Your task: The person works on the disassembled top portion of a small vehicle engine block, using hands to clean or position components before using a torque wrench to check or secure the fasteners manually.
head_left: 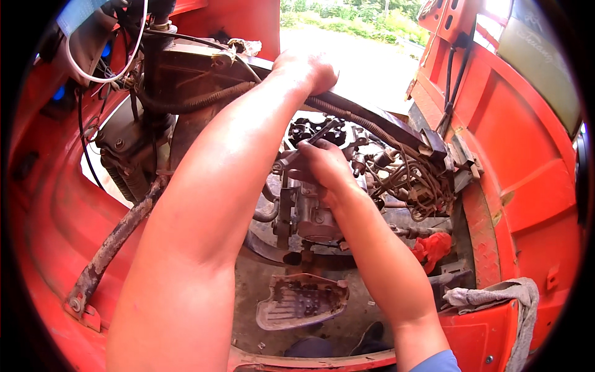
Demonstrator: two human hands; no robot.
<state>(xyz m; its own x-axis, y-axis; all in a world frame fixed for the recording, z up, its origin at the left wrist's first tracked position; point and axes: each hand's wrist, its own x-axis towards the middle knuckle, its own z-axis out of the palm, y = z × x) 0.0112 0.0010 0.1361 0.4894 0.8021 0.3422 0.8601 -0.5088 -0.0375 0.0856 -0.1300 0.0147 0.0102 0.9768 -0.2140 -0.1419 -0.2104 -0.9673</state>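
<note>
Grasping dark rod at open top of engine with right hand. Curling left hand near dark frame bar beyond engine; cannot tell if holding anything. Right of engine: tangled wires, red cloth. Below engine: slotted cover.

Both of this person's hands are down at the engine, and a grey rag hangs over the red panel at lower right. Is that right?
Not quite: only the right hand is at the engine. The head view shows the left hand up by the dark beam. The grey rag does hang over the red panel at lower right.
</note>
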